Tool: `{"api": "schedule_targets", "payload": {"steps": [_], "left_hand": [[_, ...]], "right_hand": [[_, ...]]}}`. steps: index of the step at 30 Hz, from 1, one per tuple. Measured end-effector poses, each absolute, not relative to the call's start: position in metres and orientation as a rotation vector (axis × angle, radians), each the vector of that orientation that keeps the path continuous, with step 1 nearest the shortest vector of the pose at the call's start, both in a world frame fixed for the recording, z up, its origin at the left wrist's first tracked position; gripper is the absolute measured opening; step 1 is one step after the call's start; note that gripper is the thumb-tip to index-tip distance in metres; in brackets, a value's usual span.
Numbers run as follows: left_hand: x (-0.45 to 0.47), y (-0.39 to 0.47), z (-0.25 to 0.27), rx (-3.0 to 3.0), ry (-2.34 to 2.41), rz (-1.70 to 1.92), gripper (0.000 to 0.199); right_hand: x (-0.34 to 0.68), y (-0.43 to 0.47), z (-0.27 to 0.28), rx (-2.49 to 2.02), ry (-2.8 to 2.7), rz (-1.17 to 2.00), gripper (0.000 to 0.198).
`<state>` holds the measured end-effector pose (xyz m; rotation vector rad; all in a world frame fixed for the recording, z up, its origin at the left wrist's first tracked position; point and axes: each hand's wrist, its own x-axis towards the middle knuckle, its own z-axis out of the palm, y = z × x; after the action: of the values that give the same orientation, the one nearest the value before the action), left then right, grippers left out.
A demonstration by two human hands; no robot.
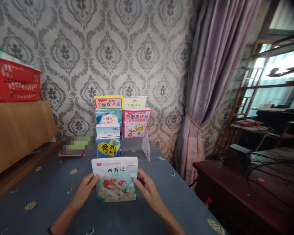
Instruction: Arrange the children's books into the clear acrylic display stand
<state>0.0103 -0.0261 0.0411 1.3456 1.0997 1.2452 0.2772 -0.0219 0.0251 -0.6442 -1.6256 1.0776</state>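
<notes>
A picture book (115,182) with a light cover and 西游记 printed on it is held upright between my two hands. My left hand (86,185) grips its left edge, thumb on the front cover. On the right edge, my right hand (147,186) closes in the same way; the fingers behind the book are partly hidden. Just beyond it stands a clear tiered book rack (147,148). Its left side carries several books, with a blue book (109,147) lowest. A pink book (136,124) and a pale book (135,101) behind it stand on the right side.
Dark patterned cloth (71,209) covers the surface beneath. Farther left lies a stack of books (74,146), partly blurred out. A red basket (14,80) sits on a wooden headboard (22,130). To the right are a purple curtain (208,81) and a dark red desk (225,182) with cables.
</notes>
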Motion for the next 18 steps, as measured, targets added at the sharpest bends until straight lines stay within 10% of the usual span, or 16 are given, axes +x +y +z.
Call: {"api": "schedule_targets", "payload": {"steps": [18], "left_hand": [[0.014, -0.019, 0.015, 1.351, 0.904, 1.382, 0.067]], "right_hand": [[0.269, -0.028, 0.011, -0.928, -1.601, 0.781, 0.037]]}}
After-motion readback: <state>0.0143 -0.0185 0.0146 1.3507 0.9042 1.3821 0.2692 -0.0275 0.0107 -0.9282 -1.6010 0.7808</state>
